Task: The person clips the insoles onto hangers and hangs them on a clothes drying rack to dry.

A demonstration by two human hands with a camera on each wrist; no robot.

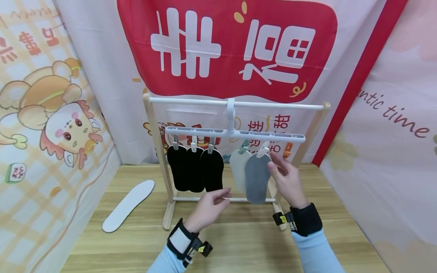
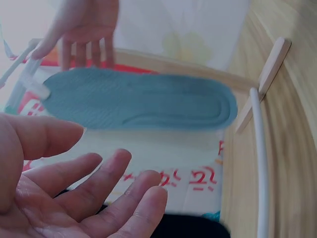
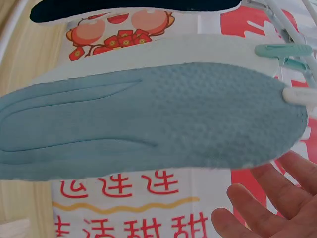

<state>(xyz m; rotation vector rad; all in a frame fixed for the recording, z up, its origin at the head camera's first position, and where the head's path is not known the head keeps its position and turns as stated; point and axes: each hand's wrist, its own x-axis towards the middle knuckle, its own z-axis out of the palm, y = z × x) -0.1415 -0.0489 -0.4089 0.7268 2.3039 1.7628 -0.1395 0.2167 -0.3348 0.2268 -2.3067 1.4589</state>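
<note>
A grey-blue insole hangs by its upper end from a white clip on a white clip hanger. At its upper right edge is my right hand, fingers extended and partly behind the insole in the right wrist view. My left hand is held palm up with relaxed, spread fingers, below and left of the grey insole; nothing lies in it. Behind the grey insole hangs a pale insole on a green clip. Several black insoles hang side by side on the hanger's left half.
The hanger hooks over the top bar of a wooden rack on the wood-grain table. A white insole lies flat at the left. An orange clip hangs at the right end. Printed cloths enclose the table's sides and back.
</note>
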